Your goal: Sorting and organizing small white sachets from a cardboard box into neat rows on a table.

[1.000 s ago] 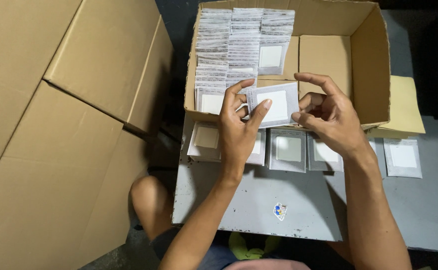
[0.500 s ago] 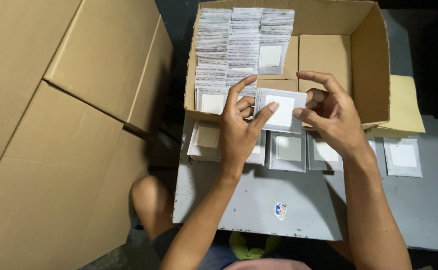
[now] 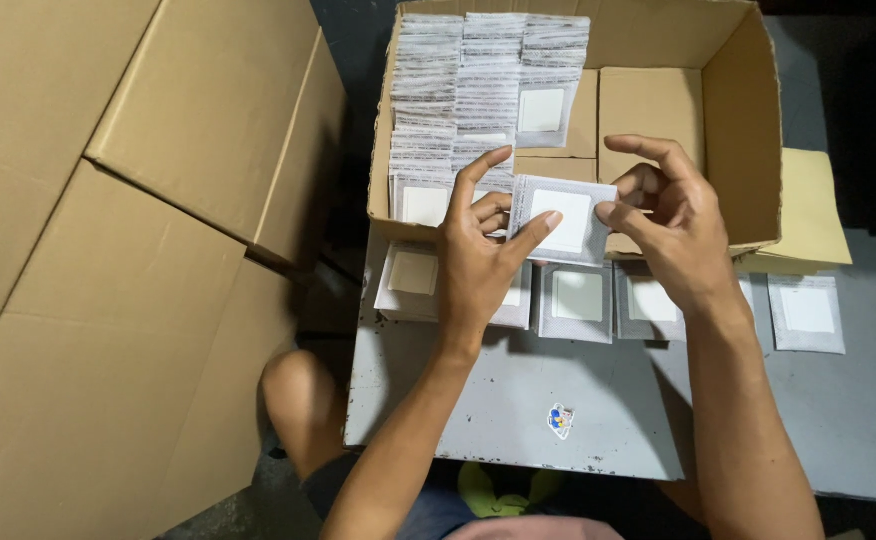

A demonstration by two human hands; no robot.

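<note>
At frame centre, our left hand [image 3: 478, 255] and right hand [image 3: 673, 225] pinch the small sealed pouch [image 3: 563, 220] by opposite edges; we judge it light, thin, floppy, best held at its borders.

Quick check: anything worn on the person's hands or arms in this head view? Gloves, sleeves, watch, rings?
Nothing worn. The left hand and right hand are bare, no gloves. Both forearms are uncovered right down to the picture's bottom edge, no sleeves. No watch, band or ring shows on the visible sides.
</note>
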